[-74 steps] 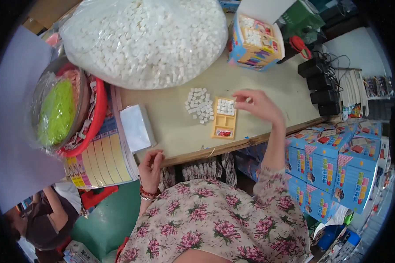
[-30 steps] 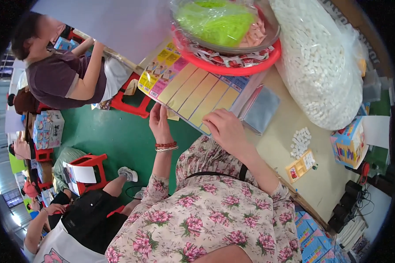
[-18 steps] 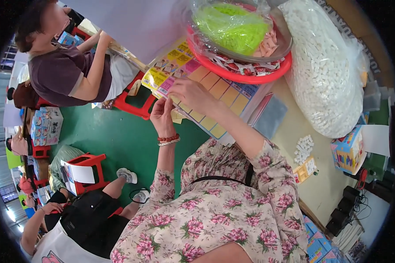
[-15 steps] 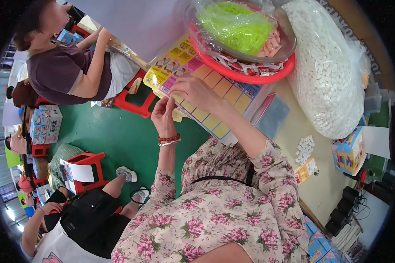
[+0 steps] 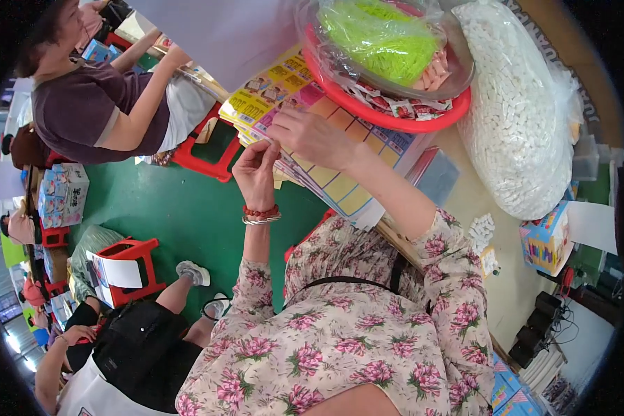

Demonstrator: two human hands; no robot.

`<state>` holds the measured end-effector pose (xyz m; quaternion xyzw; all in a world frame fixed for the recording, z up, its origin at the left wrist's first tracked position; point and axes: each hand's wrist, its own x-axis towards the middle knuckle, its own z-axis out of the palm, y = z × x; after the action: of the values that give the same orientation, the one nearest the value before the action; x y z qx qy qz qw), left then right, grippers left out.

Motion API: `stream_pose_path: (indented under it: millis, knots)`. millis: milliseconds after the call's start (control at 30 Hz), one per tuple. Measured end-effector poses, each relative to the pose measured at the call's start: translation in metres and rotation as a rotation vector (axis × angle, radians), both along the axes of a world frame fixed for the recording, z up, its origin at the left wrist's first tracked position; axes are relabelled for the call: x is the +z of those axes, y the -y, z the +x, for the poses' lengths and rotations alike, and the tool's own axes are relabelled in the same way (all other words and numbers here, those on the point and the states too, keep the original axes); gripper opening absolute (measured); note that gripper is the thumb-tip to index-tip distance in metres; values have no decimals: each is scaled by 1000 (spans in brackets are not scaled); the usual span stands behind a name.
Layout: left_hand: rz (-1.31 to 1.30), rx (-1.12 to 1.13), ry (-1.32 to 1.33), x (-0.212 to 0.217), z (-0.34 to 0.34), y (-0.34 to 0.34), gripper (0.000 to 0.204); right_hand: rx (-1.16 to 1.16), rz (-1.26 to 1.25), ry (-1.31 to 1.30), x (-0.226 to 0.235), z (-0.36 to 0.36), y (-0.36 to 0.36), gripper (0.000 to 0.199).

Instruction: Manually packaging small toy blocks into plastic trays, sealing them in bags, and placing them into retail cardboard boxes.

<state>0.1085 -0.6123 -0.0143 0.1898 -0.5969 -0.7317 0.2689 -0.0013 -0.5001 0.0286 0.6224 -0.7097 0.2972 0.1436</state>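
- Head view, and the work table (image 5: 464,201) is the biggest thing here: one, running out to the right of the red basin (image 5: 433,126), our landmark.
- Next, one clear bag of white pieces (image 5: 513,111), bulging just right of the red basin; far too many inside to count.
- The red basin itself: one, with one grey bowl (image 5: 462,73) on top, and in that bowl one bright green bundle (image 5: 378,41) under clear plastic.
- Now the action! Printed sheets (image 5: 350,125), one stack, lie on the near-left side of the red basin. Several edges fan out, but I can't count them. I'd call this step working the stack's edge to part a sheet; the next move would want a clean pinch on one edge, the rest held flat.
- One colourful box (image 5: 546,243) stands well right of the red basin, beyond the bag.
- Two hands at work, both on the red basin's near-left side. The right hand (image 5: 319,139) reaches over the stack, fingers curled at its edge; whether paper is caught there, I can't tell. The left hand (image 5: 255,173) meets it, thumb and fingers drawn together, anything between them hidden.
- Smallest: one heap of loose white pieces (image 5: 482,232), right of the red basin and nearer the person, too fine to count.
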Motion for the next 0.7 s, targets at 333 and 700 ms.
stream_pose_path:
  millis: [333,700]
  knots:
    - [91,-18,30,-8,2,-3,10,-232,-97,171,-10,-16,4,13]
    - [-252,229,217,-35,20,12,40,-169,-445,78,66,-4,-27,15]
